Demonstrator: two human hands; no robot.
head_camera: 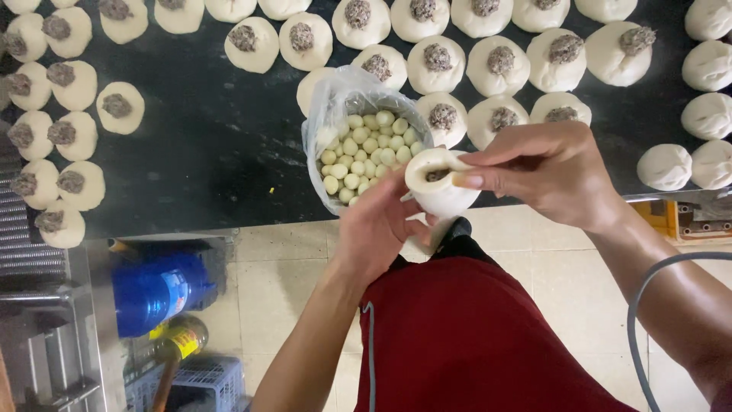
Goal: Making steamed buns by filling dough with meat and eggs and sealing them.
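- Head view, looking down: your left hand [377, 229] comes up from the lower centre of the frame and cups a bun [438, 183] from below, fingers wrapped round its underside.
- The bun sits just right of centre, held off the table over its near edge. The dough is gathered up into a cup, and dark filling [437, 175] shows in the opening at its top.
- Your right hand [549, 172] reaches in from the right. Its thumb and fingers pinch the bun's upper rim; thumb lies along the right side of the opening.
- Both hands are closed on the same bun; neither is free.
- Just left of the bun, touching your left fingers, a clear bag [335, 114] stands open on the table, full of small pale round balls [366, 149].
- Black table [206, 145] fills the upper frame. Rows of flat dough rounds [437, 65] topped with dark filling run along the top and down the left edge.
- Upper right: plain closed buns [705, 114] with no filling showing.
- Lower frame: tiled floor [282, 282], your red shorts [473, 336], a grey cable [640, 305] curving at right.
- Lower left, under the table: a blue bottle [152, 294] and a yellow-labelled bottle [179, 339].
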